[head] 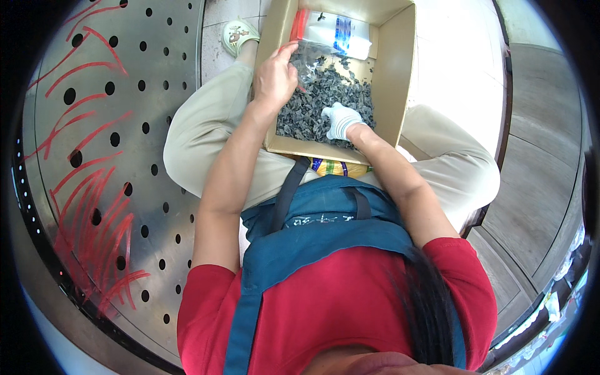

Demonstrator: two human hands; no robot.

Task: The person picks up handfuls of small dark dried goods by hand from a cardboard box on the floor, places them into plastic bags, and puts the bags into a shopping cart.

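A cardboard box (392,79) stands before me between my legs, holding a loose heap of dark dried flakes (309,112) that look like dried wood ear fungus. My left hand (276,79) is over the box's left wall, pinching the red-edged mouth of a clear plastic bag (309,58). The bag lies over the flakes, partly behind my fingers. In a white striped glove, my right hand (343,121) rests in the heap near the front right; its fingertips are partly hidden, so its grip is unclear. At the box's far end lies a stack of plastic bags (361,37) with red tops and blue print.
On the left is a perforated metal panel (154,201) with red marks. A yellow printed package (333,167) shows under the box's near edge. Grey panels (539,140) stand to the right of pale floor tiles (457,51). My shod foot (239,36) is beside the box.
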